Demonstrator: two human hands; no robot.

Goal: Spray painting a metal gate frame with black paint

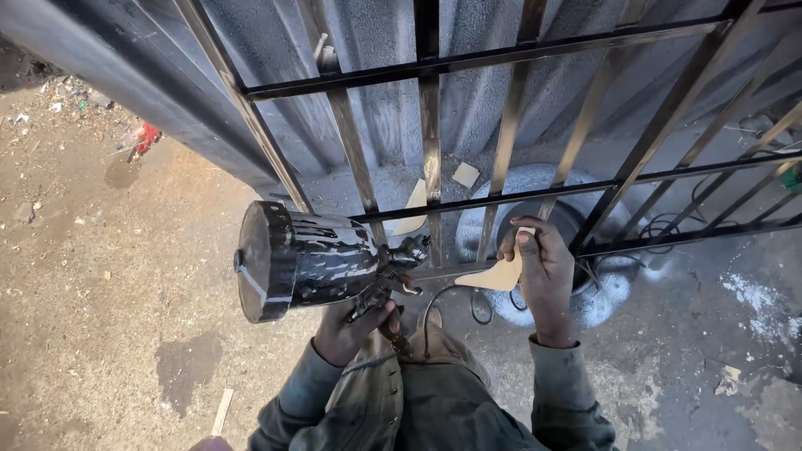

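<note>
My left hand (355,326) is gripping a paint spray gun (334,260) by its handle, grip clenched tight around it. The gun's cup is lying sideways, lid end pointing left, all of it coated in glossy black paint with pale streaks. The nozzle end is pointing right, toward the metal gate (518,150), and sitting just beside one of its lower bars.

My right hand (543,276) is pinching a flat piece of tan cardboard (499,276), grip closed on its upper edge between thumb and fingers. I'm holding the card up against the gate, right at the lower black rail, near the gun's nozzle. The card is angling out to the left from my hand.

The gate is leaning or standing in front of me: black horizontal rails crossing upright bars that are looking brownish and shiny. Behind the bars a grey corrugated sheet (376,117) is showing. Two more tan cardboard scraps (464,174) are lying on the ground beyond the bars. A round tyre-like ring (601,292) dusted with pale powder is lying on the ground beneath my right hand. A thin dark hose (434,309) is looping down from the gun toward my lap. The ground (109,284) to the left is bare dirt with some litter and a damp patch. My sleeves are olive green.
</note>
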